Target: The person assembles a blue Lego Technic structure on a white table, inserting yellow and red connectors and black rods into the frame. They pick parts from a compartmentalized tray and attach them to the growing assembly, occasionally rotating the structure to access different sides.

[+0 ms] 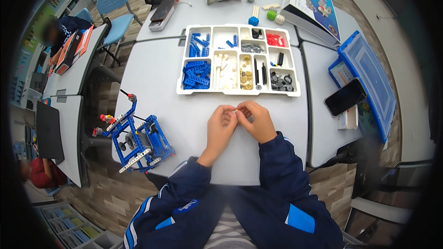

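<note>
Fingertips of the left hand (221,123) and right hand (255,121) meet in a pinching grip around a tiny pale piece (236,111), mostly hidden by the fingers, above the table (159,78) and just in front of a white sorting tray (221,92). The tray's compartments hold blue beams (197,74), red pieces (276,40) and others. A blue-framed model (138,140) stands at the left; a black phone (345,97) lies farther right, near a blue-rimmed lid (369,80).

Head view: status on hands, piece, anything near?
Left hand and right hand meeting, pinching tiny piece, mostly hidden. Parts tray just ahead. Blue model to the left.
</note>
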`<state>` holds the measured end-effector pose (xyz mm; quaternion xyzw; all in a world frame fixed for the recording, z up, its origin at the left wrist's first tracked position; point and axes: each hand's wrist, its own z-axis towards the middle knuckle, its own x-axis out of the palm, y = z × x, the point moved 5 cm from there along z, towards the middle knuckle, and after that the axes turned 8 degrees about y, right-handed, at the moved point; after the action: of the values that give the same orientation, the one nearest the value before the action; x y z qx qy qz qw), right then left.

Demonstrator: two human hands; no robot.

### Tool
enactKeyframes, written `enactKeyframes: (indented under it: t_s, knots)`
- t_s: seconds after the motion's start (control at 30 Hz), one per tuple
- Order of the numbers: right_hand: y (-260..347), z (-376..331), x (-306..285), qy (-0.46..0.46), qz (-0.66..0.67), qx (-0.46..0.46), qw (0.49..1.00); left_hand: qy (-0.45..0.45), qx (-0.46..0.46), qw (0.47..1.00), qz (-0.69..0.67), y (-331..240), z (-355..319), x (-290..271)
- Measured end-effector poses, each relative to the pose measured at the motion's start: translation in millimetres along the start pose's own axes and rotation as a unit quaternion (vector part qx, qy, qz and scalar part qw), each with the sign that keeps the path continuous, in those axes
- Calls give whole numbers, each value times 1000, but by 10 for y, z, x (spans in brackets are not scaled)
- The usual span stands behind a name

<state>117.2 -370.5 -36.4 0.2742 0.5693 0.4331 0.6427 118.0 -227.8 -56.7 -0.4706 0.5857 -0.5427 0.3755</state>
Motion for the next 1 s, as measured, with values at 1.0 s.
enactKeyframes:
  t_s: [1.0]
  knots:
    - [-157,79,-521,-193,-57,29,979,29,37,998,-29,-61,-10,40]
